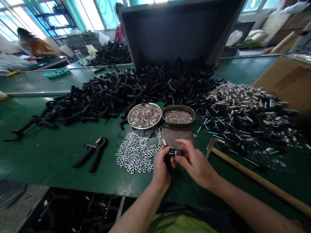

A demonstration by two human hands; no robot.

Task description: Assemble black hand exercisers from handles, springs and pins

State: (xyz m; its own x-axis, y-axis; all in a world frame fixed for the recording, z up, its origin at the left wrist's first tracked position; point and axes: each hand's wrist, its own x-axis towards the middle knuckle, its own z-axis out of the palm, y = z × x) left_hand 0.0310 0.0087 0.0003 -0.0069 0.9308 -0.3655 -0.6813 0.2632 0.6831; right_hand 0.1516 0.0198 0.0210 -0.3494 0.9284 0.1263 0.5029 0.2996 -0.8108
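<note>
My left hand (161, 170) is closed around a black hand-grip exerciser (172, 152), with a metal spring showing at its upper left end. My right hand (195, 161) has its thumb and fingers on the black knob at the exerciser's right end. Both hands are just above the near edge of a flat metal block (178, 136). Left of them lie many loose nuts (138, 153). Farther left, an assembled hand-grip exerciser (93, 153) rests on the green table. The lower part of the held exerciser is hidden by my fingers.
Behind are a round dish of small pins (145, 127) and an oval tin (193, 120) of tiny parts. Black handles (111, 90) are heaped before a grey bin (175, 32). To the right lie springs (243, 95), bolts and a hammer (255, 179). Two people are in the background.
</note>
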